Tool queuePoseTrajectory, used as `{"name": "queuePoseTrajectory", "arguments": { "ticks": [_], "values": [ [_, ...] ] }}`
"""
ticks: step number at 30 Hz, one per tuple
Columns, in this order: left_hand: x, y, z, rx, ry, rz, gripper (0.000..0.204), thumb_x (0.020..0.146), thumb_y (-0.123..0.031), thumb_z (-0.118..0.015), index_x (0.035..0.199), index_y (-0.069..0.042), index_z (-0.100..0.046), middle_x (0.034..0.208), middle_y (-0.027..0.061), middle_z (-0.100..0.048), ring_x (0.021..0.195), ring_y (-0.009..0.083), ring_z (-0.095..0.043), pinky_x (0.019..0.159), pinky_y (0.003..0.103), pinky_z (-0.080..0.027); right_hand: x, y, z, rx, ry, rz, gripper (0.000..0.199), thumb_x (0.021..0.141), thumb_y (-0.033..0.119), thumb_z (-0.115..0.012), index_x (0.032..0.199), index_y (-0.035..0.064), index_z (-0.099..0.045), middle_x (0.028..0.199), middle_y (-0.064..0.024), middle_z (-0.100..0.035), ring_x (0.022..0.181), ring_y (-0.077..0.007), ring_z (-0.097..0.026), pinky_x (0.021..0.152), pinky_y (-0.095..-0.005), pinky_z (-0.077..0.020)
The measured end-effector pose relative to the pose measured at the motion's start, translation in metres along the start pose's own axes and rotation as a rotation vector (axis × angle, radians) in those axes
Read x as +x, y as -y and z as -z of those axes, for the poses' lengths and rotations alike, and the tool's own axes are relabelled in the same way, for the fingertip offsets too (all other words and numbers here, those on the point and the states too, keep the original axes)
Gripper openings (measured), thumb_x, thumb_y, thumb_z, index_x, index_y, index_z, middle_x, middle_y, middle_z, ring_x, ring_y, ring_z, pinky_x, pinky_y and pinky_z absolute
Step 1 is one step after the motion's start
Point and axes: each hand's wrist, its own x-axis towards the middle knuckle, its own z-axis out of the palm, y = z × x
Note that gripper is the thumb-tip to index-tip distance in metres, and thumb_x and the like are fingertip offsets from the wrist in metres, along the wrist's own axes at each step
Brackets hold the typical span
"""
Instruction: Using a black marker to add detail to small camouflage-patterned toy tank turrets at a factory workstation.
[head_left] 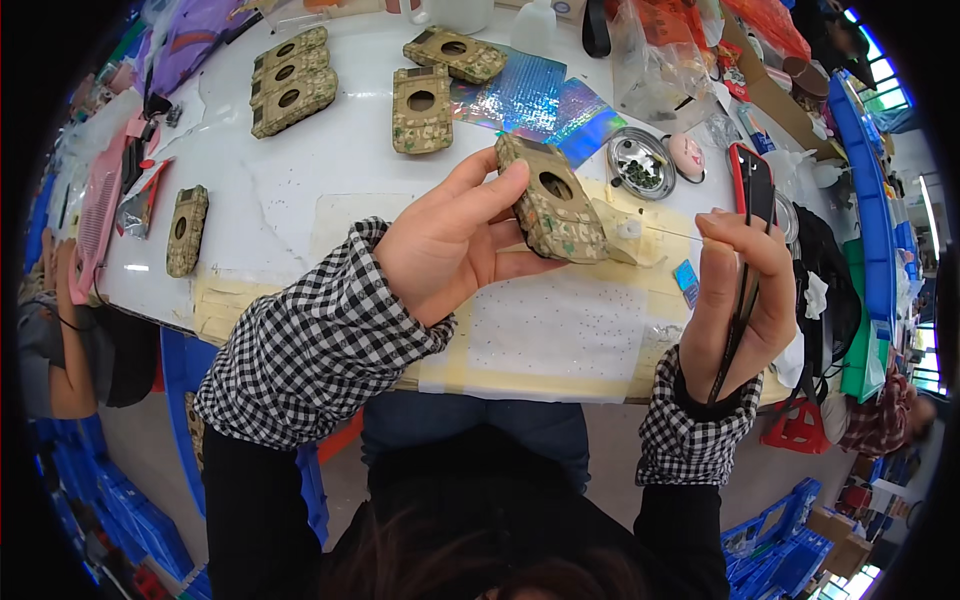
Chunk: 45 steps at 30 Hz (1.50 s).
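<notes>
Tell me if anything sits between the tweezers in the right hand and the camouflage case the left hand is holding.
Nothing visible blocks it. The left hand holds the camouflage case up over the table; the right hand grips black tweezers beside it, with only open air between them.

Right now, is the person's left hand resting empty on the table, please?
No, the left hand is raised above the table and grips a camouflage-patterned case with a round hole in it.
</notes>
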Motion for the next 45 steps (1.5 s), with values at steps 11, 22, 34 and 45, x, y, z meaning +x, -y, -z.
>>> {"name": "queuePoseTrajectory", "arguments": {
  "ticks": [11,22,34,45],
  "values": [
    [-0.002,0.003,-0.005,0.004,0.031,0.033,0.047,0.100,-0.033,-0.035,0.140,-0.009,-0.026,0.129,0.0093,-0.047,0.113,0.0187,-0.054,0.096,0.038,-0.047,-0.003,0.006,-0.025,0.390,0.167,-0.101,0.012,0.084,-0.004,-0.061,0.096,-0.0013,-0.059,0.079,-0.0068,-0.054,0.067,-0.0113,-0.047,0.062,-0.0231,-0.0381],
    [-0.002,0.004,-0.004,-0.005,0.055,0.028,0.046,0.100,-0.033,-0.036,0.138,-0.008,-0.027,0.128,0.0093,-0.048,0.114,0.0181,-0.053,0.096,0.038,-0.046,-0.006,0.005,-0.029,0.424,0.163,-0.147,0.009,0.086,-0.001,-0.061,0.096,-0.0001,-0.059,0.080,-0.0046,-0.056,0.066,-0.0086,-0.045,0.060,-0.0212,-0.0363],
    [-0.001,0.004,-0.004,-0.019,0.051,0.038,0.045,0.100,-0.032,-0.037,0.138,-0.009,-0.028,0.129,0.0084,-0.048,0.114,0.0184,-0.052,0.096,0.038,-0.046,-0.006,0.005,-0.029,0.403,0.162,-0.141,0.009,0.086,0.000,-0.062,0.095,0.0001,-0.060,0.081,-0.0052,-0.057,0.066,-0.0086,-0.046,0.060,-0.0213,-0.0372],
    [-0.003,0.002,-0.006,-0.027,0.028,0.048,0.046,0.100,-0.031,-0.037,0.139,-0.010,-0.026,0.129,0.0082,-0.048,0.113,0.0182,-0.053,0.096,0.038,-0.046,-0.007,0.004,-0.030,0.457,0.180,-0.135,0.009,0.090,0.000,-0.056,0.098,-0.0020,-0.056,0.085,-0.0081,-0.060,0.070,-0.0100,-0.050,0.065,-0.0219,-0.0406]
  ]
}}
